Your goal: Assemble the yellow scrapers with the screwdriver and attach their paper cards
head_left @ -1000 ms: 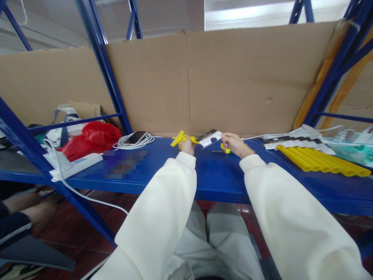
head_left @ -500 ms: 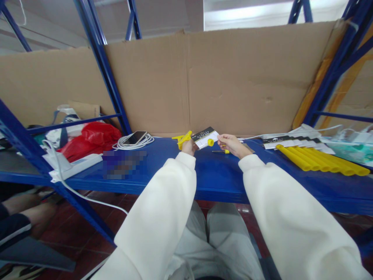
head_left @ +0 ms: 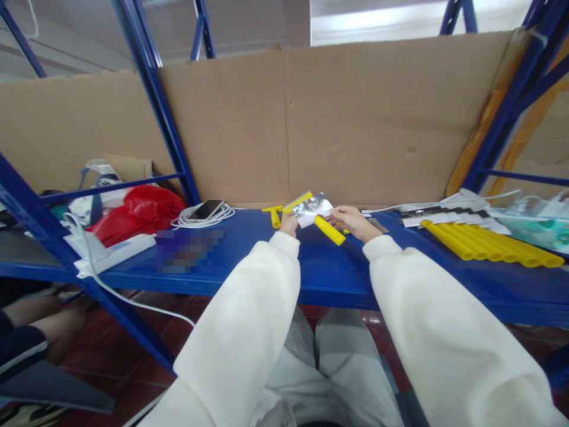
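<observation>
A tool with a yellow handle [head_left: 329, 230] and a printed white label card [head_left: 311, 209] is held between my hands. At the card's left edge, my left hand [head_left: 290, 224] is closed on it. My right hand [head_left: 351, 220] has its fingers closed at the card's right edge, just above the handle. A yellow strip shows along the card's upper left edge. Behind my left hand lies a yellow T-shaped piece [head_left: 275, 217] on the blue shelf [head_left: 249, 261]. Part of another small yellow item is hidden under my right hand.
Several yellow-handled tools [head_left: 489, 242] lie in a row on the right. To the left are a phone [head_left: 208, 209] on a coiled white cable, a red bag [head_left: 153, 210] and a white power strip [head_left: 127, 250]. Cardboard [head_left: 355, 118] stands behind. Another person's legs [head_left: 48, 335] show lower left.
The held tool has been turned: its yellow handle now points down and right, and the card shows a different printed side. Both hands stay in nearly the same place.
</observation>
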